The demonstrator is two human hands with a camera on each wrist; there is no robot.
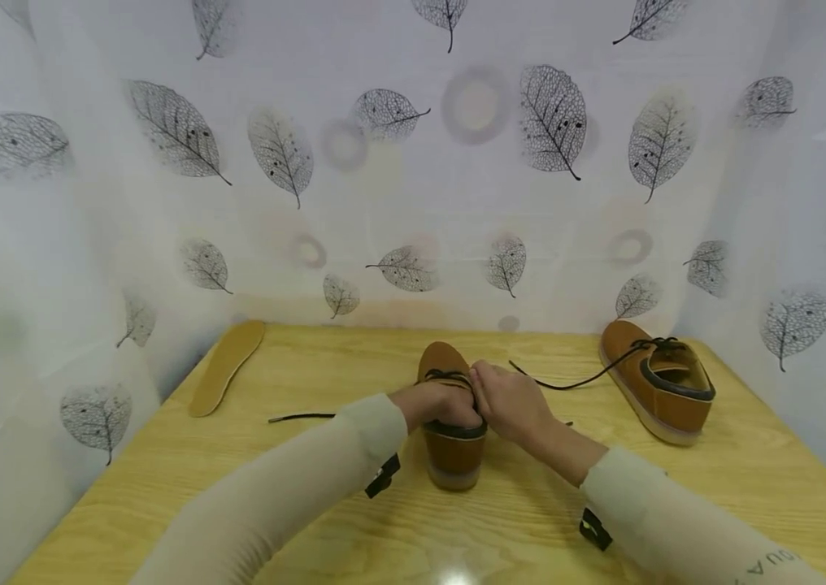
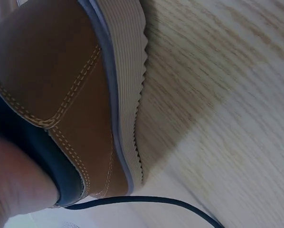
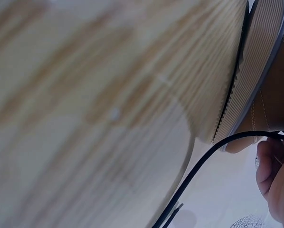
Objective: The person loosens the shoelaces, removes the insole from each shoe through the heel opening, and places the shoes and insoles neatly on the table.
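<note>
A brown lace-up shoe (image 1: 454,455) with a dark padded collar stands on the table, toe pointing away from me. My left hand (image 1: 445,404) reaches into its opening, and the fingers are hidden inside. In the left wrist view, part of that hand (image 2: 14,180) lies against the dark collar (image 2: 61,166). With curled fingers, my right hand (image 1: 511,402) grips the shoe's right upper edge beside the laces. A black lace (image 3: 203,159) trails from near the right fingers; another lace end (image 1: 302,417) stretches out to the left.
At the table's back left lies a loose tan insole (image 1: 226,370). A matching brown shoe (image 1: 680,410) stands at the right, its long lace (image 1: 567,387) running left across the wooden table (image 1: 354,520). A leaf-print curtain (image 1: 398,195) hangs behind and along both sides.
</note>
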